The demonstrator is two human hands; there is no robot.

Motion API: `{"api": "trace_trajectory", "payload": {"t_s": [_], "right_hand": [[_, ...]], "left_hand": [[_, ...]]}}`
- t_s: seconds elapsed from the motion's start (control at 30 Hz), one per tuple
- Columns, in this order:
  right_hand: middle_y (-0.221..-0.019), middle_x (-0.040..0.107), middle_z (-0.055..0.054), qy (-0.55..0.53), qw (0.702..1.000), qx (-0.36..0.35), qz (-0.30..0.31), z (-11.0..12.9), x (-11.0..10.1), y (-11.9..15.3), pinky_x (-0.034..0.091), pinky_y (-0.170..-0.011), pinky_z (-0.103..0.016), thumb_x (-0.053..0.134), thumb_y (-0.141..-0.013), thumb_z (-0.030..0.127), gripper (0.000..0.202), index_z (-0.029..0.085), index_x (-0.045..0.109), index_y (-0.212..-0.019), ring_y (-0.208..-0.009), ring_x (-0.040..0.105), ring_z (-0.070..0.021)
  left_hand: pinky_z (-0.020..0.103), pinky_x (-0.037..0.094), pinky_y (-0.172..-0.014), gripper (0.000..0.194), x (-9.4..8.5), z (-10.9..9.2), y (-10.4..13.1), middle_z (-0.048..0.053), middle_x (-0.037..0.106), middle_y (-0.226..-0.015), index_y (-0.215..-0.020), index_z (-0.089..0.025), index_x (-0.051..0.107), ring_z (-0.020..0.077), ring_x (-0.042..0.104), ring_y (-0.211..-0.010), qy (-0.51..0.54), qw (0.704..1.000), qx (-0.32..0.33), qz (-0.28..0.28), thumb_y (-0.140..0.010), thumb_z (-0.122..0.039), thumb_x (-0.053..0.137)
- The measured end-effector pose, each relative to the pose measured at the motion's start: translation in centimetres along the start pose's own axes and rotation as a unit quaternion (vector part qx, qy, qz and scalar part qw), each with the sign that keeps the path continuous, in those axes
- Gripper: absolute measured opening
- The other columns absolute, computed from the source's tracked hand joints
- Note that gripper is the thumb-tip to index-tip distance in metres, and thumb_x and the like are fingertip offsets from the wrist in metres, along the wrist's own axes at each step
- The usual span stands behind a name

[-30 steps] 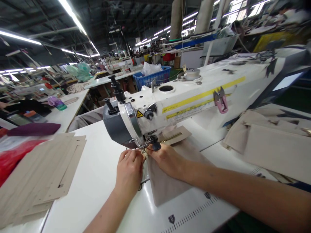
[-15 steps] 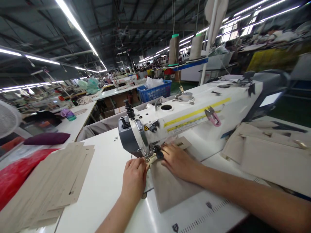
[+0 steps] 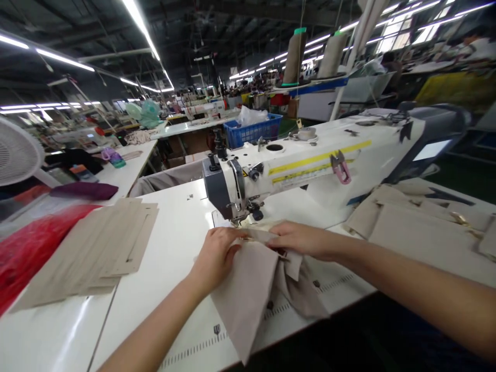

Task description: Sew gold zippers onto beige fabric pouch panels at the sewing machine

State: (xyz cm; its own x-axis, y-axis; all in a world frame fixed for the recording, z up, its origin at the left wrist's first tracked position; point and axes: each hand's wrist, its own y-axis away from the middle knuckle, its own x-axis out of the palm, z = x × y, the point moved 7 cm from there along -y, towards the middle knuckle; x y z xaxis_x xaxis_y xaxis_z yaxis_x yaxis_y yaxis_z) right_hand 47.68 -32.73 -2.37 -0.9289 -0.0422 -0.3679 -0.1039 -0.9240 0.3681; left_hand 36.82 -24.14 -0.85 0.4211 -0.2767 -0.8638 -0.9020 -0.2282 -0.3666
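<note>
Head: two hands (image 3: pixel 217 254) (image 3: pixel 299 239), apparently one cloth (image 3: pixel 247 289)

Both hands (image 3: pixel 217 253) (image 3: pixel 300 240) hold beige fabric (image 3: pixel 246 289) beside sewing machine (image 3: pixel 329 191).

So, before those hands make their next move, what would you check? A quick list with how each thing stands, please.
1. Left hand has the cloth: ok, pinched between thumb and fingers.
2. Right hand has the cloth: ok, gripping it farther right.
3. Cloth lies flat: not ok, it is folded and rumpled below the right hand.
4. Fingers clear of the needle: cannot tell, the needle is too small to make out.
5. Pink-handled snips away from the hands: ok, up on the sewing machine.
</note>
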Motion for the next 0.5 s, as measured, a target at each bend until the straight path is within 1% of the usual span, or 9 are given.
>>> {"api": "trace_trajectory", "payload": {"t_s": [0.03, 0.07, 0.1, 0.17, 0.2, 0.27, 0.33, 0.43, 0.5], "right_hand": [[-0.063, 0.056, -0.001, 0.003, 1.000, -0.008, -0.002, 0.0, -0.1, 0.1, 0.038, -0.056, -0.023, 0.046, -0.081, 0.021, 0.017, 0.015, 0.052, -0.066, -0.061, 0.053, -0.0138], [-0.064, 0.056, -0.001, 0.036, 0.999, -0.024, -0.013, 0.1, -0.1, 0.3, 0.038, -0.056, -0.023, 0.047, -0.081, 0.022, 0.017, 0.015, 0.052, -0.066, -0.062, 0.053, -0.0144], [-0.065, 0.057, -0.002, 0.084, 0.995, -0.046, -0.036, 0.2, 0.0, 0.7, 0.038, -0.058, -0.024, 0.047, -0.080, 0.021, 0.017, 0.015, 0.053, -0.066, -0.064, 0.053, -0.0154], [-0.072, 0.060, -0.005, 0.177, 0.974, -0.090, -0.106, 0.6, 0.2, 1.6, 0.039, -0.064, -0.027, 0.048, -0.080, 0.019, 0.013, 0.014, 0.055, -0.070, -0.071, 0.055, -0.0180], [-0.076, 0.061, -0.006, 0.206, 0.963, -0.105, -0.140, 0.8, 0.5, 2.0, 0.039, -0.067, -0.028, 0.048, -0.080, 0.018, 0.013, 0.014, 0.057, -0.072, -0.074, 0.056, -0.0192], [-0.079, 0.062, -0.007, 0.227, 0.950, -0.117, -0.179, 1.0, 1.0, 2.7, 0.039, -0.070, -0.029, 0.047, -0.081, 0.017, 0.013, 0.014, 0.058, -0.075, -0.078, 0.057, -0.0202], [-0.073, 0.062, -0.006, 0.224, 0.952, -0.105, -0.183, 0.8, 1.3, 2.8, 0.038, -0.066, -0.028, 0.046, -0.084, 0.019, 0.017, 0.015, 0.057, -0.073, -0.073, 0.057, -0.0193], [-0.067, 0.060, -0.004, 0.186, 0.963, -0.112, -0.162, 0.9, 1.0, 2.3, 0.037, -0.061, -0.026, 0.044, -0.086, 0.021, 0.021, 0.016, 0.055, -0.069, -0.067, 0.056, -0.0170], [-0.071, 0.062, -0.004, 0.132, 0.971, -0.138, -0.141, 1.3, 0.5, 2.0, 0.038, -0.062, -0.025, 0.043, -0.086, 0.020, 0.020, 0.015, 0.055, -0.071, -0.069, 0.057, -0.0160]], "left_hand": [[0.038, 0.044, -0.086, 0.022, 0.0, 0.3, -0.3, 0.005, 0.068, -0.100, -0.101, -0.021, 0.060, 0.0204, 0.061, -0.095, 0.010, 1.000, -0.004, -0.008, -0.082, -0.011, 0.053], [0.036, 0.045, -0.084, 0.019, 0.0, 0.6, -0.6, 0.004, 0.068, -0.097, -0.098, -0.022, 0.061, 0.0201, 0.062, -0.092, 0.011, 1.000, -0.005, -0.015, -0.082, -0.012, 0.054], [0.035, 0.046, -0.081, 0.016, 0.0, 0.8, -0.8, 0.003, 0.069, -0.094, -0.093, -0.022, 0.062, 0.0196, 0.063, -0.089, 0.005, 1.000, -0.005, -0.020, -0.082, -0.013, 0.056], [0.035, 0.046, -0.076, 0.012, 0.1, 1.1, -0.8, 0.002, 0.069, -0.086, -0.084, -0.021, 0.063, 0.0194, 0.063, -0.082, -0.018, 0.999, -0.012, -0.030, -0.082, -0.012, 0.056], [0.035, 0.045, -0.074, 0.012, 0.1, 1.2, -0.6, 0.003, 0.068, -0.084, -0.082, -0.020, 0.063, 0.0199, 0.063, -0.080, -0.031, 0.999, -0.020, -0.040, -0.082, -0.012, 0.056], [0.036, 0.044, -0.073, 0.012, -0.1, 1.0, -0.1, 0.004, 0.068, -0.084, -0.081, -0.019, 0.063, 0.0208, 0.062, -0.080, -0.045, 0.997, -0.021, -0.063, -0.083, -0.011, 0.054], [0.037, 0.044, -0.076, 0.014, -0.3, 0.1, 0.4, 0.005, 0.068, -0.089, -0.087, -0.020, 0.063, 0.0205, 0.061, -0.085, -0.035, 0.997, 0.020, -0.070, -0.085, -0.012, 0.051], [0.036, 0.043, -0.082, 0.017, -0.1, -1.2, 0.7, 0.004, 0.068, -0.099, -0.098, -0.022, 0.062, 0.0190, 0.060, -0.094, 0.016, 0.995, 0.093, -0.030, -0.087, -0.015, 0.051], [0.036, 0.043, -0.084, 0.018, 0.1, -0.8, 0.4, 0.005, 0.067, -0.102, -0.101, -0.023, 0.062, 0.0197, 0.060, -0.096, 0.034, 0.995, 0.090, -0.001, -0.085, -0.019, 0.056]]}}
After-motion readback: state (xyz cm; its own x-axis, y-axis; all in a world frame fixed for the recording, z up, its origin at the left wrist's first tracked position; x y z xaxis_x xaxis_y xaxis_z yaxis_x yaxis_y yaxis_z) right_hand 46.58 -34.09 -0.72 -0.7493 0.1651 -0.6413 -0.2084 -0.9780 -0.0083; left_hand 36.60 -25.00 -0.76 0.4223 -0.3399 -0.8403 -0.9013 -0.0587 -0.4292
